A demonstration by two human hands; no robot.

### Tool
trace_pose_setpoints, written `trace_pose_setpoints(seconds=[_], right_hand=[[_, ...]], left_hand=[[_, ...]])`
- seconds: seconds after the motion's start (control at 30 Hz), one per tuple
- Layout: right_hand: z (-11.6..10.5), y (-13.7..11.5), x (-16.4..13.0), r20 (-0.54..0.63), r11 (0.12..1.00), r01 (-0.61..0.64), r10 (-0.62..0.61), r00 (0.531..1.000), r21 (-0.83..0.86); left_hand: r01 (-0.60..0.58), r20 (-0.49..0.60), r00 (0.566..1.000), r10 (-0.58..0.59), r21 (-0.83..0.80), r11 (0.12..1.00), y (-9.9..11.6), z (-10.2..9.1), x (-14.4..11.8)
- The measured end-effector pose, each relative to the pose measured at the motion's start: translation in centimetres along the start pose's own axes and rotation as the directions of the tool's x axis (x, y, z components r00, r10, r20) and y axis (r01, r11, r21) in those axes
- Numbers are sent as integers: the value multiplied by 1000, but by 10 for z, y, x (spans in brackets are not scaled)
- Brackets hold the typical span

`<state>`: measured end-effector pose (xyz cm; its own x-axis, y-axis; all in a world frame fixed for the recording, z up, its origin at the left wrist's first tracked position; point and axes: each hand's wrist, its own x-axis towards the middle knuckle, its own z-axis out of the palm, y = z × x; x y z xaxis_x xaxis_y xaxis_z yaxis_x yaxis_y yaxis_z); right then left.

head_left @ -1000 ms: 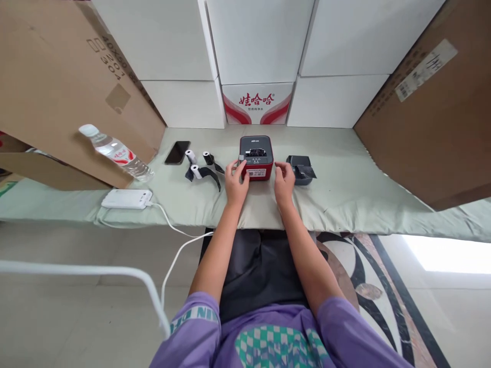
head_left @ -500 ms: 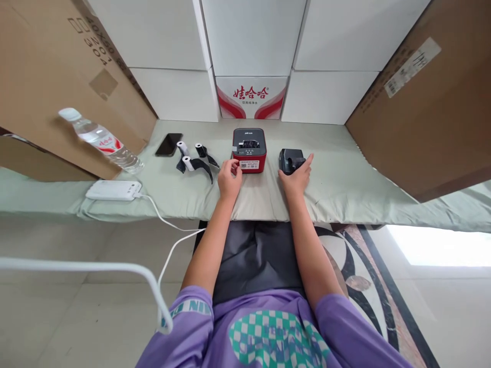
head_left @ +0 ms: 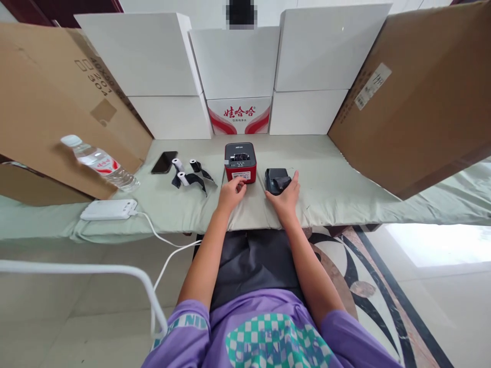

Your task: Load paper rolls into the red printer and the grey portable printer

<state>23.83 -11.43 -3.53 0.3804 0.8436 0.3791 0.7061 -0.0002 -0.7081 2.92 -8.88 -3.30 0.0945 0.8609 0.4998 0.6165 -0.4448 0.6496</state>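
A small printer point(head_left: 240, 162) with a dark top and red sides sits on the cloth-covered table, a label on its front. At its lower front edge is my left hand point(head_left: 232, 194), fingers curled inward; no object shows in them, and contact with the printer is unclear. Beside it, to the right, lies a small black box-shaped device point(head_left: 274, 176) with a dark piece at its front. My right hand point(head_left: 284, 198) grips this device, thumb at its near left corner and fingers along its right side, partly covering the front.
Left of the printer lie three paper rolls point(head_left: 183, 179) with black tails and a phone point(head_left: 164, 162). A water bottle point(head_left: 100, 162) and a white power bank point(head_left: 109, 209) with a cable are farther left. White boxes point(head_left: 238, 64) and brown cartons point(head_left: 414, 97) border the table.
The camera view has tilted up, showing more above the white boxes. My left hand has moved from the printer's left side to its front. My right hand remains on the black device.
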Motion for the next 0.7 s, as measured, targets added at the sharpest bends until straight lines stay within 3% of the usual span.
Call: trace_pose_setpoints(seconds=[0.1,0.7], right_hand=[[1,0,0,-5,1000,12,-12,1000,-13],[4,2,1,6,1000,3,-3,1000,-18]], left_hand=[[-7,64,998,4,41,999,-1,3,0],[-7,162,986,-26,200,980,-1,15,5]])
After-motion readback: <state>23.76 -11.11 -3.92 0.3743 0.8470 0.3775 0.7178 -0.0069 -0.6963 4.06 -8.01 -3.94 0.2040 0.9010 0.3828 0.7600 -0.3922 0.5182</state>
